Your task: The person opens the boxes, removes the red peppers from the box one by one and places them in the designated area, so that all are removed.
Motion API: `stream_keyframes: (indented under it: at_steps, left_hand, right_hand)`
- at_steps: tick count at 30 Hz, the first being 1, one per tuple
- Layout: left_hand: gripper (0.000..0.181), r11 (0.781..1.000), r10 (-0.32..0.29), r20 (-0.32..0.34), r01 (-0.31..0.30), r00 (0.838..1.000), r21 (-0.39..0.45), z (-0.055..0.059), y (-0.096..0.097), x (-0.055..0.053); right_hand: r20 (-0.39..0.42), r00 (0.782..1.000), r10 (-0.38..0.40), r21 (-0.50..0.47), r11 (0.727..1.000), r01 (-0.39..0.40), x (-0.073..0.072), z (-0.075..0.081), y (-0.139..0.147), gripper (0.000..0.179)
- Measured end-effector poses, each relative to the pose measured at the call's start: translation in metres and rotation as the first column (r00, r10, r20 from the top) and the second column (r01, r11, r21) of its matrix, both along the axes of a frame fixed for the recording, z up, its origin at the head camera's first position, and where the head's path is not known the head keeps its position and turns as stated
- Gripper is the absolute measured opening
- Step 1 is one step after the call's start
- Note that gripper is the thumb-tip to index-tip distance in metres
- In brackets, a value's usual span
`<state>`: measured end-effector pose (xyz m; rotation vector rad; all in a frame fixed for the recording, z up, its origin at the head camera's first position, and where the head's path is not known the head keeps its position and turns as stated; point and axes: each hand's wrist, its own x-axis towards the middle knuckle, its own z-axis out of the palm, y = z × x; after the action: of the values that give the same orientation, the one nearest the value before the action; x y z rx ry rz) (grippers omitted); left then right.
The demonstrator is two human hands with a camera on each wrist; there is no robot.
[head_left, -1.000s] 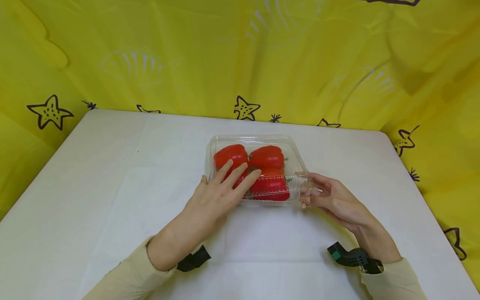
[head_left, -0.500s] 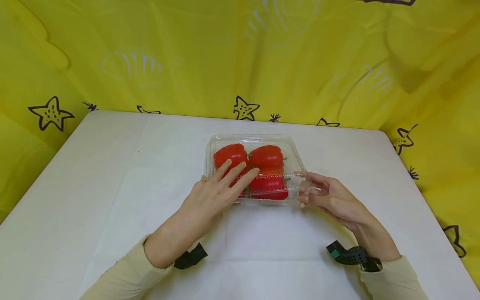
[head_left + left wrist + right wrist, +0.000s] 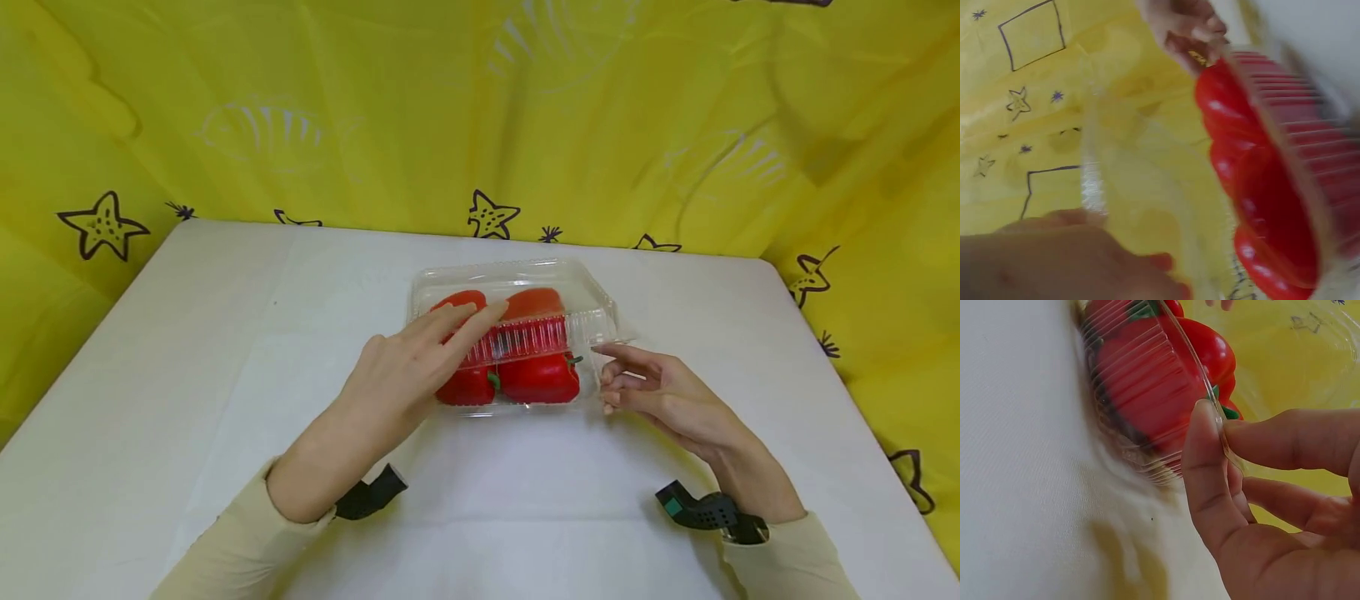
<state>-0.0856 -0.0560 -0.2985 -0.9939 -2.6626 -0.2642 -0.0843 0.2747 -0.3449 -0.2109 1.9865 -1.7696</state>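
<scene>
The right hand (image 3: 663,396) pinches the clear, ribbed plastic box (image 3: 540,408) at its rim, probably steadying it on the white table (image 3: 300,433); the left hand (image 3: 408,362) touches its tilted transparent lid (image 3: 587,329), seemingly supporting it, though whether those fingers grip is unclear. Inside, glossy red bell peppers (image 3: 540,379) with green stems lie close together.

container (image 3: 528,408) on worktop (image 3: 225,400), slightly right of middle, near back edge | peppers (image 3: 542,380) in container, rear pair behind front pair | lid (image 3: 531,338) above peppers | left hand (image 3: 405,360) at lid's front left | right hand (image 3: 671,396) at container's right side | curtain (image 3: 420,125) beyond back edge
</scene>
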Motion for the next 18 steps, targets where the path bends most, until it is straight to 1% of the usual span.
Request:
stream_keyframes:
  at_steps: [1,3,4,6,8,10,12,15,18]
  left_hand:
    - [0.087,1.0,0.002,0.001,-0.002,1.0,0.011,0.003,-0.001,-0.001]
    - [0.081,1.0,-0.001,-0.021,0.001,1.0,0.009,0.007,-0.002,-0.002]
    - [0.076,1.0,0.0,-0.037,0.0,0.999,0.009,0.007,-0.002,-0.003]
    - [0.068,0.999,0.018,-0.075,-0.016,0.997,0.033,0.007,-0.003,-0.005]
    - [0.06,0.995,0.051,-0.107,-0.041,0.993,0.095,0.006,-0.005,-0.008]
    - [0.055,0.981,0.08,-0.124,-0.056,0.989,0.183,0.004,-0.009,-0.012]
    - [0.052,0.956,0.094,-0.124,-0.055,0.988,0.288,0.003,-0.013,-0.016]
    - [0.054,0.902,0.086,-0.099,-0.035,0.991,0.43,0.003,-0.019,-0.023]
    - [0.058,0.839,0.054,-0.044,-0.021,0.998,0.544,0.003,-0.022,-0.033]
  right_hand:
    - [0.002,1.0,-0.001,0.004,1.0,0.001,0.0,0.0,0.0,0.062]
    - [0.004,1.0,0.001,0.013,1.0,-0.001,-0.001,0.001,-0.001,0.061]
    - [0.006,1.0,0.001,0.015,1.0,-0.001,-0.001,0.0,-0.001,0.06]
    - [0.012,1.0,0.002,0.015,1.0,-0.002,-0.001,0.0,-0.001,0.06]
    - [0.013,1.0,0.002,0.021,1.0,-0.002,-0.002,0.0,-0.001,0.06]
    - [0.014,1.0,0.002,0.025,1.0,-0.002,-0.002,0.0,-0.001,0.06]
    - [0.019,1.0,0.009,0.021,1.0,-0.009,-0.001,0.0,0.0,0.061]
    - [0.034,0.999,0.038,-0.01,0.999,-0.038,-0.001,0.0,0.001,0.059]
    - [0.056,0.996,0.069,-0.042,0.997,-0.066,-0.002,0.002,0.003,0.057]
